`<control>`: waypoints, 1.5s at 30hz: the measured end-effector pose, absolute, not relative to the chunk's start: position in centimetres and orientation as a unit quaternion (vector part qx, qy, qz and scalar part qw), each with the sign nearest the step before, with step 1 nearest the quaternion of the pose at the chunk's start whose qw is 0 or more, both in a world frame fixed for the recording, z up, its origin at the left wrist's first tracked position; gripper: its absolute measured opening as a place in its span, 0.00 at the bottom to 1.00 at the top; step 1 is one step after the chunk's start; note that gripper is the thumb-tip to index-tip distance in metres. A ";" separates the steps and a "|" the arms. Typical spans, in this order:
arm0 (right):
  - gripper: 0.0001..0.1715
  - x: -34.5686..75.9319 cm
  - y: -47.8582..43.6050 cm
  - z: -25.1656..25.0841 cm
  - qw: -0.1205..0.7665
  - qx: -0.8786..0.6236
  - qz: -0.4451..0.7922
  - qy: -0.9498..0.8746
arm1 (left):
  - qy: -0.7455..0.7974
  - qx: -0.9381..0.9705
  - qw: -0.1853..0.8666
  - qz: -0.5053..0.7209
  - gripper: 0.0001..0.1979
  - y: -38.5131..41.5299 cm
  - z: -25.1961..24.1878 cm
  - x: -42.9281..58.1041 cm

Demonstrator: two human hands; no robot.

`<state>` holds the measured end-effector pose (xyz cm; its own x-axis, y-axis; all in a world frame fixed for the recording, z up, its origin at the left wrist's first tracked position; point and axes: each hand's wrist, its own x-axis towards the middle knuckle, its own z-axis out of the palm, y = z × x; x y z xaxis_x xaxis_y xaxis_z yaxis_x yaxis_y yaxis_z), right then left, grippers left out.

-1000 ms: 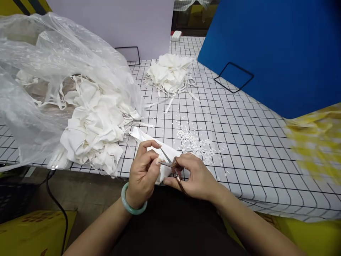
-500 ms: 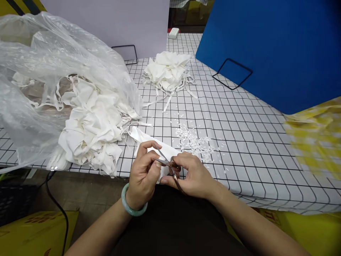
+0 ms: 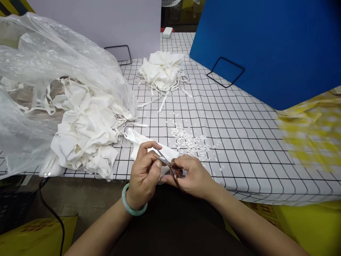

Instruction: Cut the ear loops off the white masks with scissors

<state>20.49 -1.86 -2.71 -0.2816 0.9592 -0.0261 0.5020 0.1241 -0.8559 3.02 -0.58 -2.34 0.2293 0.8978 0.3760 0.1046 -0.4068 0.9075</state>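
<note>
My right hand (image 3: 195,176) grips a pair of scissors (image 3: 165,161) by its bronze-coloured handles, blades pointing left. The blades are slightly apart, their tips at the fingers of my left hand (image 3: 146,172). That hand, with a green bangle (image 3: 133,205) at the wrist, is closed in a pinch with the forefinger curved above the blades. A white fabric piece (image 3: 138,138) runs beneath and behind both hands; the part between my left fingers is too small to make out. Many small white snippets (image 3: 190,140) lie scattered just beyond my right hand.
A heap of white fabric pieces (image 3: 85,131) spills from a clear plastic bag (image 3: 66,46) at left. Another pile (image 3: 163,71) lies farther back on the checked tablecloth (image 3: 239,138). A blue board (image 3: 261,46) and a pale board (image 3: 101,21) stand behind. A white power strip (image 3: 52,165) sits at the left edge.
The view has shifted slightly, so the table and piles appear farther left. The scissor blades look a little closer together. Both hands keep nearly the same pose.
</note>
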 end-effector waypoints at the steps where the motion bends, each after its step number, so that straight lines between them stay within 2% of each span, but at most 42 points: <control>1: 0.33 20.8 -2.0 -2.9 0.285 -0.536 0.407 -0.683 | 0.365 0.681 0.401 0.493 0.13 -0.4 -2.4 3.4; 10: 0.36 24.9 -4.2 -4.4 0.298 -0.635 0.453 -0.551 | 0.292 0.722 0.459 0.428 0.11 1.7 -3.4 7.7; 20: 0.27 26.2 -4.6 -6.0 0.312 -0.654 0.503 -0.472 | 0.324 0.716 0.486 0.382 0.13 2.3 -3.5 7.2; 22: 0.25 26.8 -4.3 -5.7 0.325 -0.651 0.479 -0.491 | 0.358 0.733 0.441 0.374 0.13 2.7 -2.7 4.5; 26: 0.28 26.0 -3.1 -5.2 0.291 -0.662 0.440 -0.531 | 0.492 0.760 0.215 0.366 0.10 2.7 -2.3 -1.8; 27: 0.28 25.2 -2.6 -5.3 0.274 -0.657 0.437 -0.550 | 0.515 0.764 0.189 0.340 0.09 2.5 -2.7 -3.0; 29: 0.27 22.8 -1.7 -5.6 0.247 -0.621 0.430 -0.607 | 0.524 0.783 0.216 0.256 0.20 1.8 -3.8 -4.2; 30: 0.24 21.5 -1.3 -5.8 0.238 -0.597 0.423 -0.639 | 0.513 0.793 0.252 0.210 0.26 1.4 -4.3 -4.5; 31: 0.20 20.2 -1.0 -6.0 0.229 -0.573 0.417 -0.667 | 0.496 0.800 0.291 0.171 0.29 1.0 -4.8 -4.5; 34: 0.15 17.5 -0.3 -6.3 0.224 -0.516 0.414 -0.715 | 0.448 0.799 0.384 0.119 0.15 0.6 -5.0 -4.1; 37: 0.11 17.1 1.4 -5.2 0.295 -0.490 0.436 -0.695 | 0.441 0.785 0.398 0.175 0.08 2.5 -2.8 -3.5; 40: 0.04 18.3 6.3 -1.9 0.391 -0.502 0.417 -0.650 | 0.447 0.779 0.344 0.275 0.05 8.4 1.5 -1.5; 44: 0.09 21.3 17.5 5.4 0.507 -0.535 0.243 -0.631 | 0.396 0.775 0.233 0.434 0.03 20.2 8.2 3.5; 45: 0.09 22.2 20.3 6.9 0.519 -0.550 0.192 -0.626 | 0.388 0.770 0.223 0.454 0.09 22.6 9.1 4.6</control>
